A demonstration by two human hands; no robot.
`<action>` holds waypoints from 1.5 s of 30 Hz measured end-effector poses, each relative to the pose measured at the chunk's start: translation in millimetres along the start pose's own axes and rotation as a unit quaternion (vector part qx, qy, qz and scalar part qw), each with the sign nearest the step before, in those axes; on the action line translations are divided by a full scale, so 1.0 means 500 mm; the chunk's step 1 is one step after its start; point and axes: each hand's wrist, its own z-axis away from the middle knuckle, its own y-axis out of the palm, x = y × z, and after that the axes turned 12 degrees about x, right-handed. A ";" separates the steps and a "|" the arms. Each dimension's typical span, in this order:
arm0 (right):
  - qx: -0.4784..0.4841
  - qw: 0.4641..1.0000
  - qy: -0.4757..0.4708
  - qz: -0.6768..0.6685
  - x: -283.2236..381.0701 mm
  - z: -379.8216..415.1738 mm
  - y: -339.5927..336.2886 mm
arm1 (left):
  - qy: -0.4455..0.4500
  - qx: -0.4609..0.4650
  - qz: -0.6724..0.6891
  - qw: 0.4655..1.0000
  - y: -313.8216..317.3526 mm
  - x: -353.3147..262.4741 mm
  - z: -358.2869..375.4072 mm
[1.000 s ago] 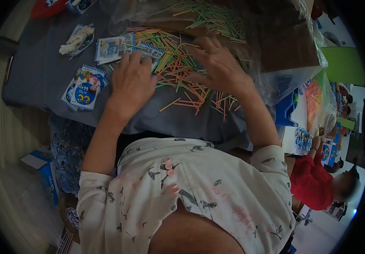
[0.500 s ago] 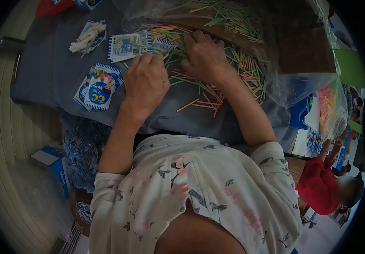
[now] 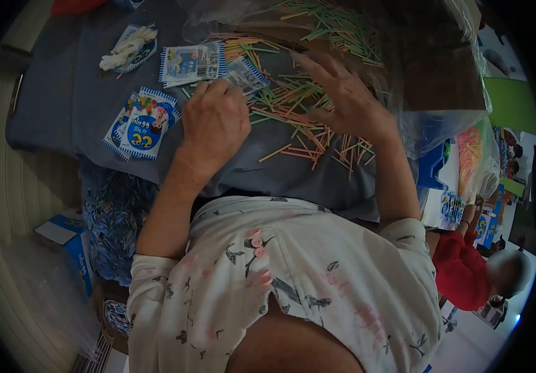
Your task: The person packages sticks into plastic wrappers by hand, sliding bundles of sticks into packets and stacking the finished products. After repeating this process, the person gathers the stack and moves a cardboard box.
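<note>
My left hand point(image 3: 215, 118) is closed, its fingertips pinched at the lower end of a small blue-and-white striped packet point(image 3: 247, 76). My right hand point(image 3: 356, 99) hovers open with fingers spread above a loose heap of thin coloured sticks point(image 3: 290, 93) in green, yellow, orange and pink. Nothing shows in its fingers. Just beyond my left hand lie more packets, back side up point(image 3: 188, 64), and to its left overlapping packets with a printed front point(image 3: 147, 127). At the far left a crumpled white thing point(image 3: 128, 48) rests on another packet.
A cardboard box point(image 3: 439, 78) lined with clear plastic point(image 3: 414, 133) stands at the right, with more sticks point(image 3: 345, 37) spilling from it. A grey cloth point(image 3: 57, 93) covers the table. A blue tray point(image 3: 432, 165) sits at right. A person in red point(image 3: 460, 270) works beyond it.
My right hand has drawn back to the right from the sticks and its fingers have spread. The small packet by my left hand has tilted and come further into view.
</note>
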 end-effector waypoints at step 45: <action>-0.201 0.934 -0.080 -0.286 -0.033 -0.048 0.082 | 0.019 -0.020 -0.031 0.999 0.013 0.013 0.012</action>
